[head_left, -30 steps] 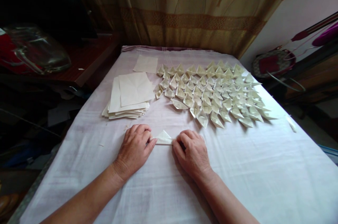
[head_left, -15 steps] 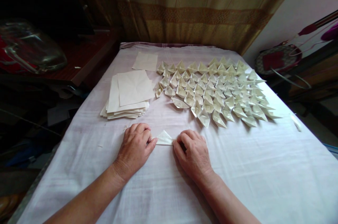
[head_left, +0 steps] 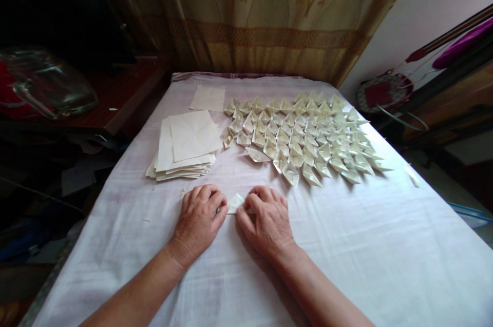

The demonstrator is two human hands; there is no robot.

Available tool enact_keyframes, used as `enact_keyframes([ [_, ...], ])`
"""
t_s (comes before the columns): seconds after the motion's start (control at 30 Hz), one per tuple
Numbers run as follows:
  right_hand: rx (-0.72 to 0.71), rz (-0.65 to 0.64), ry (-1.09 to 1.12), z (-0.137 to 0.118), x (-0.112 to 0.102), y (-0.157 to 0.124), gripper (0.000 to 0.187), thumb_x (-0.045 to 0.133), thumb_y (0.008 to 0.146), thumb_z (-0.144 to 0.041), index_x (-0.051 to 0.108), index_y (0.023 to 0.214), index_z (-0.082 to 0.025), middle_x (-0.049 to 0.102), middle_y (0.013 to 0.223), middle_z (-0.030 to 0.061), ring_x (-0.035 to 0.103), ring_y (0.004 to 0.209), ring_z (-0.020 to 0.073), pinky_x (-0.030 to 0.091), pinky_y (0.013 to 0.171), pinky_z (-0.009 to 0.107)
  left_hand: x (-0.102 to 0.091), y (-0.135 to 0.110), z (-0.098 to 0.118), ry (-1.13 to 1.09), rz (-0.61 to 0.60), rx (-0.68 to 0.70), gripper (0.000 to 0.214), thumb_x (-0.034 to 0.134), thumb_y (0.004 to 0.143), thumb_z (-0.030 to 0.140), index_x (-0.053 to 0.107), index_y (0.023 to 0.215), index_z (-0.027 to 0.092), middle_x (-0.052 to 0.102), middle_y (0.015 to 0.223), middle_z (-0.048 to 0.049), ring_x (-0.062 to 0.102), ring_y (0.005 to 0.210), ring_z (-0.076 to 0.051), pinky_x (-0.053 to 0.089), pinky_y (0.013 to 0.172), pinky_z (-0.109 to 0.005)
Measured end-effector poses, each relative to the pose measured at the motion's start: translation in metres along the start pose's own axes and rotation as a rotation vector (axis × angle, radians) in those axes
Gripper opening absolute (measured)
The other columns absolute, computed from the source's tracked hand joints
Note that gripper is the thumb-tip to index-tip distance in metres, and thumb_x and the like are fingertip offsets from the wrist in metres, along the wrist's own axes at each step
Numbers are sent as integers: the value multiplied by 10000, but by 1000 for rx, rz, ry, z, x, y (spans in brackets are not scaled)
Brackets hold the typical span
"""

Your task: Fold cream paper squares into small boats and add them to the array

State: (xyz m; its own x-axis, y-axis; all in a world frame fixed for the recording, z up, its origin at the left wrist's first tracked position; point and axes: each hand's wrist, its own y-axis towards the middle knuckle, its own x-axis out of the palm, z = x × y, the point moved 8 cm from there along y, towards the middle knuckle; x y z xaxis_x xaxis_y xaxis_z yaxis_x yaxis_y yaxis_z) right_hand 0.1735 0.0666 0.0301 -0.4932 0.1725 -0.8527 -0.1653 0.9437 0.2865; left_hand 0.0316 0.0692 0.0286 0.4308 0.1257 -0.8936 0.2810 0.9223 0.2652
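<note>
A small folded paper (head_left: 235,203) with a pointed top lies on the cloth between my hands. My left hand (head_left: 203,212) has its fingers curled, thumb and forefinger pinching the paper's left end. From the other side, my right hand (head_left: 266,219) pinches it too, its thumb covering part of the right end. Both outer ends of the paper are hidden under my fingers. Just beyond my left hand sits a stack of square paper sheets (head_left: 194,136). Rows of folded paper boats (head_left: 296,141) stand past my right hand.
A single paper sheet (head_left: 208,98) lies behind the stack. White cloth (head_left: 346,255) covers the table. A clear plastic container (head_left: 50,83) rests on the dark red side furniture (head_left: 127,96) at left. A curtain (head_left: 262,24) hangs behind; a bag (head_left: 385,92) is at right.
My right hand has moved left along the folded paper, closer to my left hand, covering more of it. The left hand keeps its pinch. The camera view has shifted slightly.
</note>
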Motion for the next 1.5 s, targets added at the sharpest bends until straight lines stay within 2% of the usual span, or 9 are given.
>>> enact_keyframes([
  [0.07, 17, 29, -27, -4, 2, 1, 210, 701, 810, -327, 569, 695, -211, 623, 920, 45, 511, 876, 216, 326, 807, 373, 0, 0, 1, 5, 5, 1, 26, 618, 876, 233, 622, 851, 233, 630, 1019, -39, 545, 969, -253, 401, 861, -402],
  [0.13, 14, 32, -20, -4, 4, 1, 233, 717, 815, -358, 568, 714, -210, 628, 957, 49, 514, 903, 218, 324, 826, 376, -1, 0, 1, 17, 8, 8, 32, 618, 881, 244, 621, 851, 233, 630, 1020, -40, 541, 967, -249, 402, 860, -398],
  [0.43, 105, -7, 41, 37, -8, -8, 96, 728, 797, -248, 652, 744, -222, 634, 1133, 37, 535, 1047, 234, 327, 882, 387, 0, 1, 1, 51, -29, -3, 29, 648, 869, 222, 625, 854, 231, 627, 1041, -39, 543, 983, -259, 395, 865, -412],
  [0.6, 97, 43, 18, 36, -7, -10, 84, 713, 803, -258, 666, 743, -221, 643, 1144, 42, 533, 1061, 239, 326, 901, 396, 6, 10, 15, 166, -65, -31, 262, 700, 840, 441, 606, 815, 198, 593, 927, -66, 528, 931, -277, 403, 818, -414],
  [0.67, 92, 59, 10, 35, -6, -11, 91, 699, 811, -271, 668, 741, -221, 647, 1145, 42, 534, 1055, 235, 326, 905, 389, 9, 12, 19, 214, -87, -53, 295, 686, 845, 472, 605, 818, 190, 590, 933, -76, 524, 941, -282, 402, 825, -416],
  [0.77, 102, 50, 0, 37, -5, -11, 102, 678, 820, -280, 670, 736, -223, 653, 1145, 41, 540, 1052, 233, 329, 899, 379, 9, 10, 16, 206, -95, -94, 260, 681, 854, 449, 609, 837, 200, 593, 953, -64, 525, 957, -268, 397, 837, -396],
  [1.0, 112, 7, -19, 38, -4, -9, 115, 679, 822, -315, 676, 750, -225, 654, 1172, 42, 548, 1087, 253, 336, 897, 388, -2, -5, -9, 140, -57, -200, 119, 653, 871, 335, 641, 823, 227, 605, 1020, -47, 535, 1019, -260, 386, 896, -394],
  [1.27, 105, 35, 8, 36, -5, -9, 93, 679, 813, -296, 683, 745, -232, 659, 1134, 34, 562, 1065, 245, 341, 898, 380, -2, -9, -18, 99, -11, -214, 43, 630, 861, 247, 661, 833, 233, 634, 1024, -33, 574, 1009, -238, 414, 884, -374],
  [1.5, 119, 40, 23, 38, -5, -9, 85, 688, 803, -298, 684, 747, -233, 666, 1144, 31, 562, 1071, 245, 337, 900, 383, -2, -11, -22, 91, 6, -196, 75, 590, 872, 217, 662, 855, 231, 644, 1046, -44, 580, 1022, -241, 417, 908, -380],
])
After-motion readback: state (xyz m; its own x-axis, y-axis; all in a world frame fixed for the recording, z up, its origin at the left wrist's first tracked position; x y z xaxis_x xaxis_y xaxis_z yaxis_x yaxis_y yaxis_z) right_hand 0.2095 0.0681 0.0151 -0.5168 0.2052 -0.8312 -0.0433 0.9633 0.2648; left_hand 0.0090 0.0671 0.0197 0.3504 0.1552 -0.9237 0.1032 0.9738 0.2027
